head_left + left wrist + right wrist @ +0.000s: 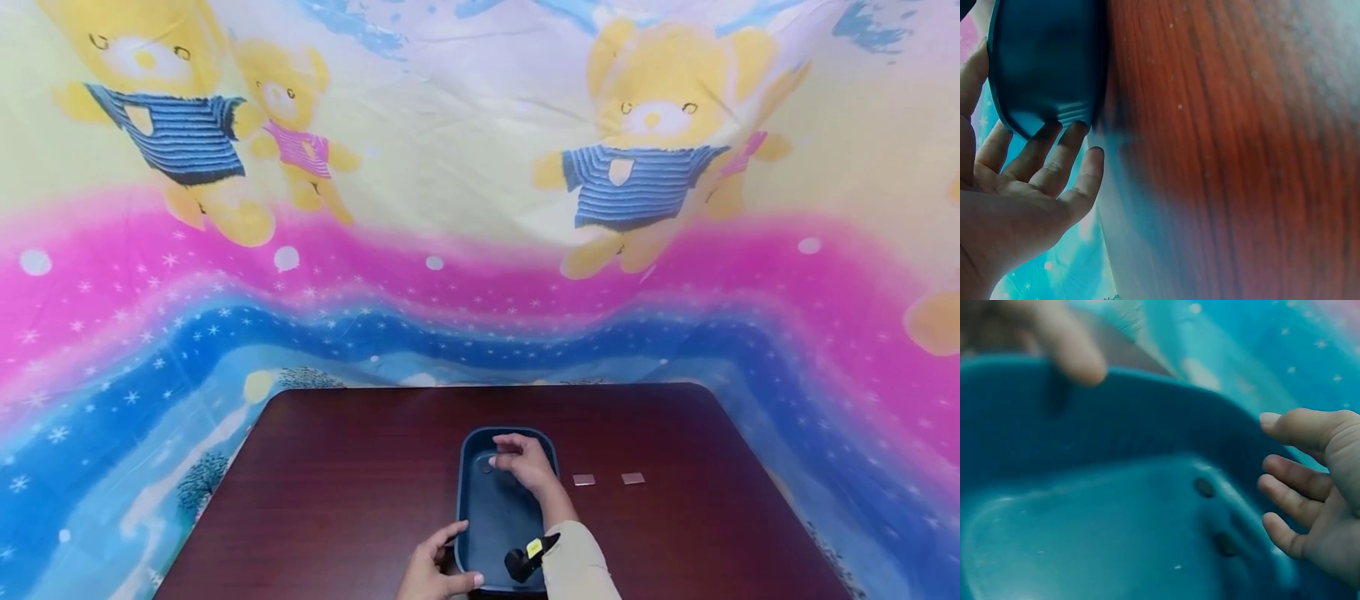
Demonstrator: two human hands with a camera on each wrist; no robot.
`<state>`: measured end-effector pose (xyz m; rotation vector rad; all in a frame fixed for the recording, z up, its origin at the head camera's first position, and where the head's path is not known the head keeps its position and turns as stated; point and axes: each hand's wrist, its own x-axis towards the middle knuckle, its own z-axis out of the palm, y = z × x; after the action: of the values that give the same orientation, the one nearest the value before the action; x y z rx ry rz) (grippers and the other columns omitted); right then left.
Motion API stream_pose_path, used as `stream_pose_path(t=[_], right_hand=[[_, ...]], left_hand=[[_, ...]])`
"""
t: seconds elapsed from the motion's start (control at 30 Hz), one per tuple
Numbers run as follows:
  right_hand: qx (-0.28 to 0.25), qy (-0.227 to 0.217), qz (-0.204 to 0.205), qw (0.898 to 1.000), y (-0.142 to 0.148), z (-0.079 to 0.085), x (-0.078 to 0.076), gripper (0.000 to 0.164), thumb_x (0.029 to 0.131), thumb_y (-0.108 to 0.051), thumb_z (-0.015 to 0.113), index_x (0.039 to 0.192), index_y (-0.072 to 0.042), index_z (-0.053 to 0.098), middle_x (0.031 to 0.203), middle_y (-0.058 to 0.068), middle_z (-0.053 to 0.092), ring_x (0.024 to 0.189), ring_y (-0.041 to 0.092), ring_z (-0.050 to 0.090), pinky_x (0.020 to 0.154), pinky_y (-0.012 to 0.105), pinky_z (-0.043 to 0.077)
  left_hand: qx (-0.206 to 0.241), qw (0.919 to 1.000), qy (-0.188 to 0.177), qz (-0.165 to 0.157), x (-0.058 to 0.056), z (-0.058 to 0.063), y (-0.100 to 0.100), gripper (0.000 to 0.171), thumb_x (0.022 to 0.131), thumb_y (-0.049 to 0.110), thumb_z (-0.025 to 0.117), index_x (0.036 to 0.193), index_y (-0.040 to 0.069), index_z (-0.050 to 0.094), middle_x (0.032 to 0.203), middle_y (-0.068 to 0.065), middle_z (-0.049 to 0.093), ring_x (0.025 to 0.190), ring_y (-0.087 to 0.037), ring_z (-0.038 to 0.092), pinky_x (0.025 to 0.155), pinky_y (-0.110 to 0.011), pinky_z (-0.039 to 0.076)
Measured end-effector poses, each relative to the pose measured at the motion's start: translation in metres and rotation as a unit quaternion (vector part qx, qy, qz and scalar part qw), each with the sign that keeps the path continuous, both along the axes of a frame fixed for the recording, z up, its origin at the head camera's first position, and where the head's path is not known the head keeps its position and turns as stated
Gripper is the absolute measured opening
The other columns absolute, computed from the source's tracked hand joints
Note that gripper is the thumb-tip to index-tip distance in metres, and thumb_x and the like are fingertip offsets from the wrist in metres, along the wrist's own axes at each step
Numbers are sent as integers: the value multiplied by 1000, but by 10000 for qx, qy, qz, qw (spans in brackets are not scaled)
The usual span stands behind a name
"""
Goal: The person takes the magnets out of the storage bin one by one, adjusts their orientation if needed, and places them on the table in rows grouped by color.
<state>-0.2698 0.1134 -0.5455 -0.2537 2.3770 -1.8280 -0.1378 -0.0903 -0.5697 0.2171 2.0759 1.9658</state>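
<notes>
A deep teal plastic tray [502, 533] with rounded corners stands on the dark red table. My left hand [433, 567] holds its near left corner, fingers along the left side and thumb at the near rim. The left wrist view shows the fingers [1047, 162] spread against the tray's outer wall. Above the tray's far end is my right hand [525, 467], thumb and fingers apart, nothing between them. Inside the tray, two small dark round discs [1204, 487] lie on the floor near the fingertips in the right wrist view.
Two small flat rectangular pieces, one nearer [583, 480] and one farther right [633, 478], lie on the table [337, 483] to the tray's right. Behind the table hangs a cloth [465, 150] printed with bears.
</notes>
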Motion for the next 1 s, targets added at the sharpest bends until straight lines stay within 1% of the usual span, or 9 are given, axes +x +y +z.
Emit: stream_pose_path(t=[0.1, 0.23, 0.3, 0.4, 0.53, 0.67, 0.73, 0.83, 1.0], right_hand=[[156, 81, -86, 9998, -4, -11, -1, 38, 84, -10, 69, 118, 3, 60, 111, 21, 60, 91, 25, 59, 73, 41, 49], [563, 317, -133, 9978, -6, -29, 1, 34, 82, -9, 70, 113, 4, 63, 100, 17, 63, 77, 18, 57, 65, 34, 49], [740, 440, -184, 9961, -7, -36, 2, 32, 80, -6, 71, 110, 4, 64, 96, 14, 63, 73, 15, 55, 62, 31, 47], [1038, 714, -257, 9917, -7, -42, 1, 31, 77, -4, 73, 107, 4, 66, 93, 13, 59, 72, 15, 51, 61, 30, 45], [1823, 1110, -153, 9768, -9, -42, -1, 36, 74, -8, 76, 107, 2, 68, 96, 12, 51, 78, 20, 49, 68, 35, 44], [2517, 1186, -13, 9605, -13, -39, -2, 38, 74, -16, 78, 110, -5, 69, 100, 10, 48, 87, 24, 47, 74, 39, 44], [2614, 1155, -25, 9583, -14, -38, -2, 36, 75, -17, 78, 109, -8, 71, 99, 9, 48, 88, 24, 47, 74, 39, 44], [2574, 1180, -93, 9590, -15, -37, -2, 29, 74, -16, 79, 102, -10, 74, 96, 8, 49, 85, 23, 49, 72, 37, 44], [2630, 1162, -189, 9576, -16, -37, -2, 16, 74, -19, 79, 89, -15, 75, 93, 3, 51, 81, 19, 50, 66, 34, 43]], left_hand=[[-9, 10000, 58, 5, 0, -1, 0, 69, 73, 10, 80, 132, -3, 47, 104, -24, 61, 85, -30, 62, 66, -32, 51], [59, 10000, -23, -1, 3, -1, 0, 68, 73, 7, 80, 131, -4, 47, 106, -24, 60, 79, -26, 61, 63, -31, 51], [101, 9999, -92, 6, 4, -1, 0, 67, 73, 6, 79, 131, -4, 48, 108, -23, 59, 76, -24, 60, 62, -31, 50], [105, 9999, -25, 45, 5, 0, 0, 67, 72, 4, 80, 130, -5, 48, 108, -24, 59, 75, -24, 59, 61, -30, 49], [53, 9998, 180, 82, 4, 0, 0, 68, 71, 4, 80, 130, -6, 48, 106, -24, 59, 74, -24, 59, 60, -29, 51], [178, 9993, 306, 76, 4, 0, 1, 72, 70, 6, 81, 130, -9, 46, 106, -27, 58, 76, -25, 61, 59, -31, 53], [249, 9990, 352, 75, 3, 0, 1, 73, 69, 7, 82, 130, -10, 45, 104, -29, 58, 78, -27, 61, 59, -33, 53], [357, 9986, 382, 78, 3, -1, 2, 75, 68, 7, 82, 130, -10, 44, 103, -31, 58, 81, -30, 61, 58, -34, 53], [411, 9984, 387, 91, 3, -2, 2, 74, 68, 7, 82, 129, -11, 44, 103, -32, 59, 79, -27, 61, 58, -33, 53]])
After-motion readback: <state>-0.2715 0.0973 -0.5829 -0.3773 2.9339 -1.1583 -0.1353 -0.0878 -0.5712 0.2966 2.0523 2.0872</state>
